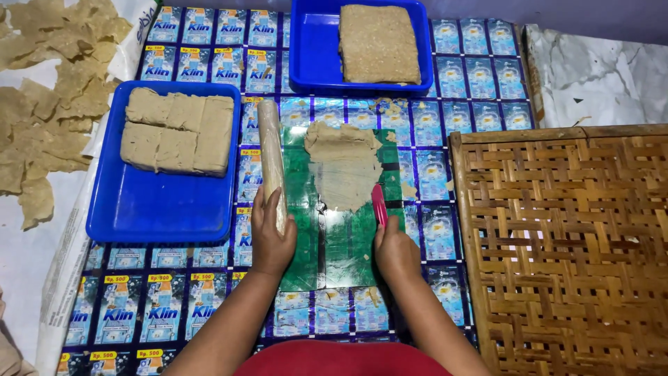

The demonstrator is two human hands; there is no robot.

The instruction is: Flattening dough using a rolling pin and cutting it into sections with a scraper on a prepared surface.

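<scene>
Two hands work at the green sheet (334,237): my left hand (270,240) has its grip closed round the rolling pin (271,157) along the sheet's left edge, and my right hand (395,249) grips a red scraper (379,206), touching the flattened dough (344,163) on the sheet's upper half.

A flattened dough sheet (344,167) is lying on a plastic sheet (341,237) at the middle of the mat (459,104). A rolling pin (271,157) is lying along the plastic sheet's left edge, with the left hand (270,237) resting on its near end. The right hand (395,251) is holding a scraper (379,205) at the dough's near right edge. A tray (160,202) of dough blocks (177,131) is sitting to the left; a second tray (313,49) with a slab (379,43) is sitting far behind. A woven rack (563,244) is lying to the right, and chips (49,90) are lying far left.
</scene>
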